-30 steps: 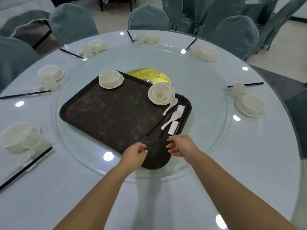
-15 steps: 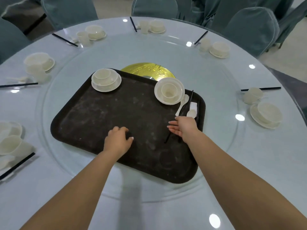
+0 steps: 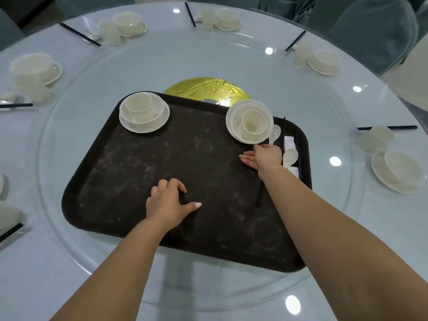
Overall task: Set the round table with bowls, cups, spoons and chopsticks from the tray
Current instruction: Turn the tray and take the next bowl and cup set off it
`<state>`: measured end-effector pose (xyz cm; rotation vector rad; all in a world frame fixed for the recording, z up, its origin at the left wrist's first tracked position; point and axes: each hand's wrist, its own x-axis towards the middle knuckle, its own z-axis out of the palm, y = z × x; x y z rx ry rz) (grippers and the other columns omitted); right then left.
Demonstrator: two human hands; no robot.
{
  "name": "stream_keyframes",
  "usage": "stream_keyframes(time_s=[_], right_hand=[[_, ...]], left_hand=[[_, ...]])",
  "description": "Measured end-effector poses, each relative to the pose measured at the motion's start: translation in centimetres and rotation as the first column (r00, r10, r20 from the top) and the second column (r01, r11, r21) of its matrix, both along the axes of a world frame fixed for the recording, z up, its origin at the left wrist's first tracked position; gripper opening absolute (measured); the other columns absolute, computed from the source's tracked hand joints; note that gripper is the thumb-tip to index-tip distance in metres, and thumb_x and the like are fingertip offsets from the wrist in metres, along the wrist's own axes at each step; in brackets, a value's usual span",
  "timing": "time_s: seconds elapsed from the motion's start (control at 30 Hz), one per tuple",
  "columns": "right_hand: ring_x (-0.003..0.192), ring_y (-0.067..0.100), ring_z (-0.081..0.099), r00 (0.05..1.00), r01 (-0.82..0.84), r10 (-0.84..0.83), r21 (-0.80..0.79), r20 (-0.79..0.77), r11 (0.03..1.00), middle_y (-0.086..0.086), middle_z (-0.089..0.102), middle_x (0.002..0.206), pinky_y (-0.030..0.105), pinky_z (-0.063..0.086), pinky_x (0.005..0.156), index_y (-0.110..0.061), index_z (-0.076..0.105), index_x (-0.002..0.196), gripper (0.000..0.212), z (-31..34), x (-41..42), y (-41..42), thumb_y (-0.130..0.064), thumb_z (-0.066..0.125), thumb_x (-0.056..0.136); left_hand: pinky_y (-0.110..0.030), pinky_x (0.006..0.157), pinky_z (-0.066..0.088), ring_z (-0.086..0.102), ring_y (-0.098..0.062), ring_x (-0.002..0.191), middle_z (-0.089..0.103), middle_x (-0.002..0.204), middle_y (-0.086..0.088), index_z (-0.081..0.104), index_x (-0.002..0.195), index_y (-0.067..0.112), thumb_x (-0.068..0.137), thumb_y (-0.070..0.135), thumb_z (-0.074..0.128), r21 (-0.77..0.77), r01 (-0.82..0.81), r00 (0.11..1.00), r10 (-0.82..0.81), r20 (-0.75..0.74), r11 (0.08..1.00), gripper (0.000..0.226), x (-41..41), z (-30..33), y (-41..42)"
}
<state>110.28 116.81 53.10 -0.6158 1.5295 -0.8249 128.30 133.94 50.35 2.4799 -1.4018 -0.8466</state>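
Observation:
A dark brown tray [image 3: 129, 181] lies on the glass turntable [image 3: 69, 239] of the round table. Two cream stacks stand on the tray, each a cup in a bowl on a saucer: one at the far left [image 3: 144, 112], one at the far right [image 3: 251, 121]. Two white spoons [image 3: 290, 156] and black chopsticks [image 3: 283, 130] lie along the tray's right side. My right hand [image 3: 264, 157] hovers open just below the right stack, fingers apart, thumb near the saucer rim. My left hand [image 3: 169, 202] rests on the tray's middle, fingers curled, holding nothing.
Place settings of cream bowls, cups and black chopsticks ring the table: at the right [image 3: 397, 170], far right [image 3: 323, 61], far middle [image 3: 225, 18], far left [image 3: 129, 24] and left [image 3: 37, 68]. A gold disc [image 3: 206, 89] marks the turntable's centre. Covered chairs [image 3: 375, 28] stand behind.
Both hands have moved forward over the tray. The right hand went from the tray's near edge up to the right stack; the left went to the tray's middle. The view leaned in.

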Motion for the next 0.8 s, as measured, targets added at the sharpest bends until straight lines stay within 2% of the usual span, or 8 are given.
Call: stream_keyframes(time_s=[0.1, 0.23, 0.37, 0.5, 0.63, 0.7, 0.8], right_hand=[[0.062, 0.028, 0.067, 0.999, 0.038, -0.038, -0.008, 0.02, 0.999, 0.023, 0.063, 0.083, 0.027, 0.055, 0.041, 0.005, 0.045, 0.128, 0.028, -0.3, 0.3, -1.2, -0.003, 0.043, 0.101], [0.066, 0.031, 0.066, 0.994, 0.083, -0.085, 0.03, 0.07, 0.996, 0.031, 0.063, 0.107, 0.03, 0.056, 0.041, 0.008, 0.044, 0.129, 0.03, -0.4, 0.5, -2.4, 0.003, 0.041, 0.099], [0.061, 0.026, 0.07, 0.988, 0.137, -0.137, 0.008, 0.068, 0.991, 0.022, 0.066, 0.092, 0.027, 0.055, 0.043, 0.006, 0.049, 0.122, 0.027, -0.4, 1.0, -3.2, 0.003, 0.05, 0.096], [0.066, 0.028, 0.07, 0.982, 0.185, -0.186, 0.005, 0.041, 0.983, 0.024, 0.065, 0.104, 0.03, 0.057, 0.046, 0.0, 0.044, 0.123, 0.031, -0.6, 1.4, -3.8, 0.001, 0.055, 0.094], [0.071, 0.031, 0.069, 0.976, 0.215, -0.215, 0.022, 0.027, 0.976, 0.025, 0.064, 0.1, 0.036, 0.059, 0.06, 0.001, 0.045, 0.123, 0.026, -1.2, 1.5, -4.1, -0.001, 0.05, 0.097], [0.071, 0.033, 0.067, 0.964, 0.258, -0.259, 0.025, 0.054, 0.966, 0.024, 0.062, 0.1, 0.039, 0.057, 0.063, 0.001, 0.045, 0.125, 0.026, -1.3, 1.5, -4.2, -0.002, 0.038, 0.1], [0.066, 0.035, 0.065, 0.95, 0.303, -0.305, 0.039, 0.071, 0.952, 0.023, 0.059, 0.097, 0.038, 0.055, 0.057, 0.004, 0.045, 0.129, 0.034, -1.4, 1.5, -4.6, 0.0, 0.03, 0.099]], left_hand=[[-0.035, 0.09, 0.043, 0.043, -0.018, 0.11, 0.035, 0.107, 0.01, 0.041, 0.099, 0.038, 0.068, 0.065, 0.072, 0.01, -0.004, 1.0, 0.004, -0.017, 1.0, 0.051, -0.4, -0.1, -0.3], [-0.033, 0.088, 0.042, 0.043, -0.017, 0.109, 0.034, 0.107, 0.01, 0.04, 0.098, 0.037, 0.07, 0.064, 0.071, -0.012, -0.005, 1.0, 0.005, -0.024, 1.0, 0.05, -0.9, 0.0, -0.2], [-0.031, 0.087, 0.039, 0.042, -0.016, 0.108, 0.034, 0.107, 0.01, 0.039, 0.098, 0.037, 0.072, 0.064, 0.07, -0.033, 0.004, 1.0, -0.005, -0.01, 0.999, 0.049, -1.2, 0.2, -0.1], [-0.031, 0.086, 0.038, 0.041, -0.015, 0.108, 0.034, 0.107, 0.01, 0.039, 0.099, 0.038, 0.072, 0.064, 0.07, -0.028, 0.003, 1.0, -0.003, -0.012, 1.0, 0.049, -1.3, 0.4, -0.1], [-0.03, 0.086, 0.037, 0.041, -0.015, 0.108, 0.034, 0.107, 0.01, 0.039, 0.099, 0.038, 0.072, 0.063, 0.07, -0.026, 0.005, 1.0, -0.006, -0.013, 1.0, 0.049, -1.4, 0.6, -0.1], [-0.029, 0.085, 0.036, 0.041, -0.014, 0.108, 0.034, 0.107, 0.01, 0.038, 0.099, 0.038, 0.072, 0.064, 0.07, -0.028, 0.008, 1.0, -0.008, -0.011, 1.0, 0.049, -1.4, 0.6, -0.1], [-0.029, 0.086, 0.037, 0.04, -0.014, 0.108, 0.034, 0.107, 0.01, 0.038, 0.099, 0.038, 0.072, 0.064, 0.069, -0.027, 0.008, 1.0, -0.009, -0.014, 1.0, 0.049, -1.3, 0.5, -0.1]])
